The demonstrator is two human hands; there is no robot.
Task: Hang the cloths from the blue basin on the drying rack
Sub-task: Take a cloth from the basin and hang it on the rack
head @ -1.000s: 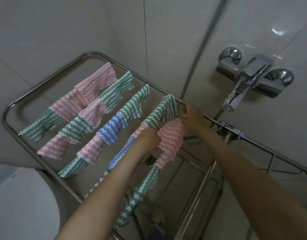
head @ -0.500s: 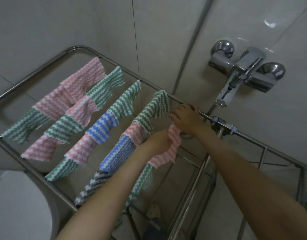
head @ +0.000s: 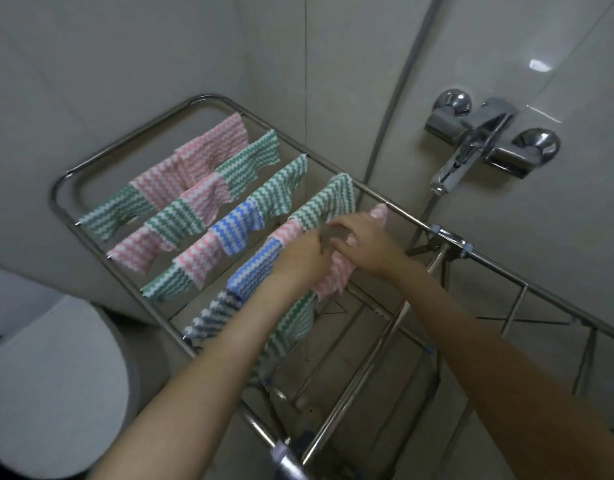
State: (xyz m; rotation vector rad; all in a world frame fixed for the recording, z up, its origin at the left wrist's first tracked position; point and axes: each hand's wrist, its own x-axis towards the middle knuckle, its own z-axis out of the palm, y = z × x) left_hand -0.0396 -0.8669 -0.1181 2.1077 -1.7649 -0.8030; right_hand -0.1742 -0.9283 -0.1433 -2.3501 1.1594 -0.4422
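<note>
1. A pink cloth [head: 337,276] is grasped by both hands over a rod of the drying rack [head: 208,98], close to its far rail.
2. The fingers of the left hand [head: 304,259] are curled on its near part; those of the right hand [head: 366,242] are clenched over its top.
3. Four rows of striped cloths [head: 194,174] are hung toward the rack's left end.
</note>
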